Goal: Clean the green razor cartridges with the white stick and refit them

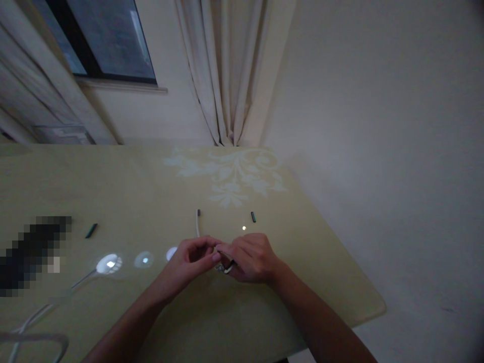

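Note:
My left hand (196,258) and my right hand (251,258) meet over the near part of the table, fingertips together. Both are closed in a pinch around a small thing with dark, white and shiny parts (228,267), mostly covered by the fingers, so its kind does not show. Just beyond my left hand, a thin white stick-like piece with a dark end (197,222) points away from me; its lower end disappears behind the fingers. A short dark bar (253,217) lies on the table past my right hand.
Another short dark bar (91,230) lies to the left, beside a dark pixelated patch (34,252). A white cable (38,315) loops at the lower left. The pale table (333,282) ends at the right near a wall (397,151). Curtains (227,65) hang behind it.

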Available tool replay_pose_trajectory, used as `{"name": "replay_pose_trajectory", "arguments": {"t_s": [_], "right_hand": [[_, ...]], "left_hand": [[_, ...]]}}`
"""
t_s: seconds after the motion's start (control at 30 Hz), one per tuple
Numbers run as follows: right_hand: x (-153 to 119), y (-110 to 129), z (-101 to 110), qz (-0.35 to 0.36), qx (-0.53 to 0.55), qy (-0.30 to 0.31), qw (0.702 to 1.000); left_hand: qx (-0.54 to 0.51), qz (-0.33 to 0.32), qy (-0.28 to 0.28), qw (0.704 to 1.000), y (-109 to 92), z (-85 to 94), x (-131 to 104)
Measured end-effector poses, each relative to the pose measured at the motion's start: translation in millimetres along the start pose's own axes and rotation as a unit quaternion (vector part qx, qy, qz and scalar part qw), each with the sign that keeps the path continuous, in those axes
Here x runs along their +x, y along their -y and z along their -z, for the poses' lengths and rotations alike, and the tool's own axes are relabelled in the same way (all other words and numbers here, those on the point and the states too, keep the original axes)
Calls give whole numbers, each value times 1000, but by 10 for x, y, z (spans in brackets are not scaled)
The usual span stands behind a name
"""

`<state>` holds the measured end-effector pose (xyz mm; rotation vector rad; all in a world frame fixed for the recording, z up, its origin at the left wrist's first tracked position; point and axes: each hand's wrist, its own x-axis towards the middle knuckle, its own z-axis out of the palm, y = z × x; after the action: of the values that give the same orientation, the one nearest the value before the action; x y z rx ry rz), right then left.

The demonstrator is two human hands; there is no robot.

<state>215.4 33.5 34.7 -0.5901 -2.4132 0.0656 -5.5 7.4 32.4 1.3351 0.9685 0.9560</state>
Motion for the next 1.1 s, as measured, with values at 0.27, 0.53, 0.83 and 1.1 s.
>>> {"name": "replay_pose_trajectory", "arguments": {"t_s": [0.27,0.53,0.83,1.1], "right_hand": [[25,53,-10,-124,214,-74,966],[119,116,29,-200,384,-44,900],[118,207,-20,-192,389,-50,900],[99,212,0,-185,377,-57,906]], "left_hand": [[-70,-2,-78,994,88,113,-18],[-84,-67,-84,991,79,201,-51],[-87,-69,-75,991,42,141,-37],[-93,-69,-69,991,29,125,-53]]}}
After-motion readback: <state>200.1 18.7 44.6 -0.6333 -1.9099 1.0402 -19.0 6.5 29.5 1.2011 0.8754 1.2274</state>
